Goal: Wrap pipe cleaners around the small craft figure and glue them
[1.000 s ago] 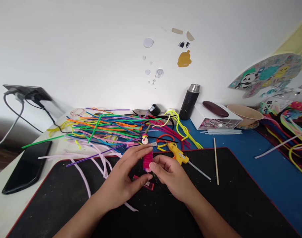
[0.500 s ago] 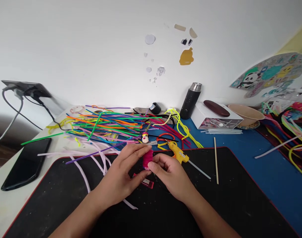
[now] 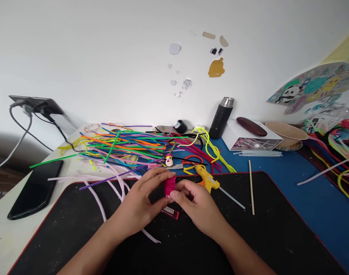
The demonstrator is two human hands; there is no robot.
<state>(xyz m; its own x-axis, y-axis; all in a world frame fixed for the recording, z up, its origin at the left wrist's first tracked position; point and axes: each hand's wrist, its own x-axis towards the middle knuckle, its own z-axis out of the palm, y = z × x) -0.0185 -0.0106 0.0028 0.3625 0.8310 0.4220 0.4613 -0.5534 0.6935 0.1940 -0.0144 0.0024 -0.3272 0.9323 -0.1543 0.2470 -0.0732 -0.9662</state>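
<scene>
Both hands meet over the black mat (image 3: 249, 236). My left hand (image 3: 140, 204) and my right hand (image 3: 196, 204) pinch a small coil of pink pipe cleaner (image 3: 170, 184) between their fingertips, a little above the mat. Under the hands lies a small pink lighter (image 3: 171, 212). A white pipe cleaner (image 3: 100, 202) runs beneath my left wrist. Just behind the coil sit a tiny doll head (image 3: 169, 160) and a yellow glue gun (image 3: 206, 178) with a clear glue stick.
A heap of coloured pipe cleaners (image 3: 125, 147) covers the table behind the mat. A black phone (image 3: 37, 189) lies at the left, a wooden stick (image 3: 251, 186) at the right. Black flask (image 3: 219, 117), white box (image 3: 249, 135) and bowl (image 3: 286, 131) stand at the back.
The hands have stayed together on the pink coil, turning it slightly and pressing it shorter. The view has shifted a little; nothing else on the table has moved.
</scene>
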